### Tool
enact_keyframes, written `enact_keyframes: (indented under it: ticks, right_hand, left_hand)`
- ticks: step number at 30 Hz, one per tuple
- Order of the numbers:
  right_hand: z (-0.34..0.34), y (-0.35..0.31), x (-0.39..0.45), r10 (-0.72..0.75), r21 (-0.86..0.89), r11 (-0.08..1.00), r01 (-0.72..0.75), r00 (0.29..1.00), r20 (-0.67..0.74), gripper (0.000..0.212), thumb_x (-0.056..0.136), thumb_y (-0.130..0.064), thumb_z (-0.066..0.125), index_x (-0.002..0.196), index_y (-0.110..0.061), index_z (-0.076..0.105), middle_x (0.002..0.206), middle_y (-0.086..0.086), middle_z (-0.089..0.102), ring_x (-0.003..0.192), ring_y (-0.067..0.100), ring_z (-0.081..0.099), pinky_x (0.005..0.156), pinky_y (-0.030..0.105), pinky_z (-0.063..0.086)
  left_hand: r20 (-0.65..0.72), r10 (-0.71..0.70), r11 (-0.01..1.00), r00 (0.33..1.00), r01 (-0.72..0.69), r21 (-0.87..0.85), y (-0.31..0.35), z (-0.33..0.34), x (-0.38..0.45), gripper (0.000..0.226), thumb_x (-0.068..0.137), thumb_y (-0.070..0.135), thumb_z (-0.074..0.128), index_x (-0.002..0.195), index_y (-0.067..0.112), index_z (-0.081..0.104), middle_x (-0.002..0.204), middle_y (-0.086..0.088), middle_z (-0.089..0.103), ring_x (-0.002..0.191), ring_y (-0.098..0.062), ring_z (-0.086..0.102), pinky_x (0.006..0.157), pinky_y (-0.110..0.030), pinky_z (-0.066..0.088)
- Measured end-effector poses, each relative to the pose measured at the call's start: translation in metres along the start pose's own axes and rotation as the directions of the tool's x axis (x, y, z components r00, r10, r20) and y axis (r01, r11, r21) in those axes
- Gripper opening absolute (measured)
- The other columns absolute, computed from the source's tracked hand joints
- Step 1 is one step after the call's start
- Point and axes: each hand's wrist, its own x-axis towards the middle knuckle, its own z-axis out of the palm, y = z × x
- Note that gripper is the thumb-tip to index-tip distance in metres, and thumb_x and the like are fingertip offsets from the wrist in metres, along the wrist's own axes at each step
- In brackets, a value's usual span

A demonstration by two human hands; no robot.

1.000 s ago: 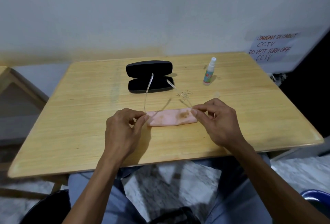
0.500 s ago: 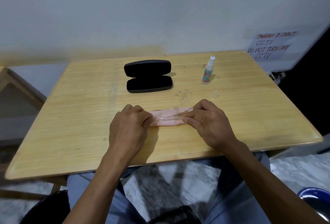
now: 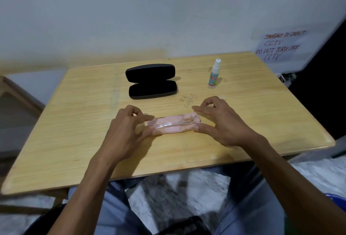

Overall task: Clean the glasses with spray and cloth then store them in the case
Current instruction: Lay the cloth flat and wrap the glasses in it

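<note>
Clear-framed glasses (image 3: 174, 124) lie folded on a folded pink cloth (image 3: 176, 131) at the middle of the wooden table (image 3: 74, 122). My left hand (image 3: 123, 131) is at their left end, with forefinger and thumb spread and touching the frame and cloth. My right hand (image 3: 224, 122) is at the right end. Its thumb rests on the cloth's near corner and its forefinger is stretched out just beyond the far corner. Behind the glasses, a black glasses case (image 3: 151, 83) lies open with nothing in it. A small spray bottle (image 3: 214, 77) stands upright at the back right.
A handwritten paper sign (image 3: 279, 47) hangs on the wall past the table's right corner. Another wooden table edge (image 3: 11, 88) shows at the left. Something blue (image 3: 337, 199) sits on the floor at lower right. My knees are under the near edge.
The upright temples have been folded in and the glasses now lie flat on the cloth. Both hands have loosened from pinching the ends to spread fingers.
</note>
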Motion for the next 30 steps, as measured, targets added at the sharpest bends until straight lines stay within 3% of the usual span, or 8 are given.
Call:
enact_keyframes:
  ticks: [4,10,13,21,30]
  right_hand:
    - [0.002,0.001,0.003,-0.023,-0.034,0.999,0.023,1.0,0.017,0.047,0.088,-0.054,0.066,0.132,-0.037,0.063,0.117,-0.016,0.043,0.108,0.006,0.037,0.096,0.041,0.041]
    - [0.01,0.007,-0.001,-0.039,0.124,0.991,0.051,0.995,-0.097,0.031,0.084,-0.045,0.074,0.112,-0.034,0.076,0.108,-0.012,0.054,0.104,0.01,0.049,0.087,0.028,0.04]
    - [0.015,0.008,-0.002,-0.037,0.182,0.981,0.063,0.989,-0.142,0.022,0.083,-0.041,0.076,0.104,-0.032,0.079,0.103,-0.01,0.058,0.101,0.014,0.054,0.085,0.027,0.041]
    - [0.017,0.005,-0.004,-0.07,0.228,0.967,0.115,0.979,-0.194,0.027,0.082,-0.047,0.069,0.098,-0.029,0.08,0.096,-0.01,0.06,0.095,0.014,0.054,0.081,0.023,0.04]
    - [0.0,-0.011,0.031,-0.073,0.287,0.947,0.144,0.967,-0.244,0.01,0.084,-0.033,0.079,0.094,-0.034,0.079,0.097,-0.007,0.061,0.098,0.016,0.057,0.086,0.03,0.044]
  left_hand:
    - [0.037,0.019,0.999,0.999,-0.02,0.03,-0.004,0.002,0.003,0.043,0.079,0.055,0.064,0.117,0.036,0.07,0.106,0.008,0.05,0.099,-0.016,0.044,0.083,-0.046,0.047]
    - [-0.039,0.019,1.0,0.999,-0.019,-0.011,-0.009,0.009,0.0,0.047,0.075,0.062,0.054,0.108,0.035,0.075,0.098,0.01,0.053,0.093,-0.016,0.047,0.078,-0.044,0.047]
    - [-0.083,-0.004,0.999,0.997,0.001,-0.036,-0.008,0.013,-0.002,0.036,0.077,0.056,0.062,0.103,0.036,0.077,0.094,0.013,0.054,0.093,-0.015,0.048,0.078,-0.042,0.045]
    - [-0.149,0.065,0.997,0.987,-0.058,0.051,-0.008,0.017,-0.005,0.025,0.085,0.047,0.063,0.101,0.033,0.077,0.091,0.017,0.051,0.088,-0.009,0.04,0.077,-0.032,0.028]
    - [-0.229,0.072,0.997,0.971,-0.068,0.027,-0.021,-0.011,0.021,0.041,0.077,0.059,0.052,0.096,0.034,0.079,0.09,0.013,0.056,0.09,-0.01,0.043,0.078,-0.032,0.026]
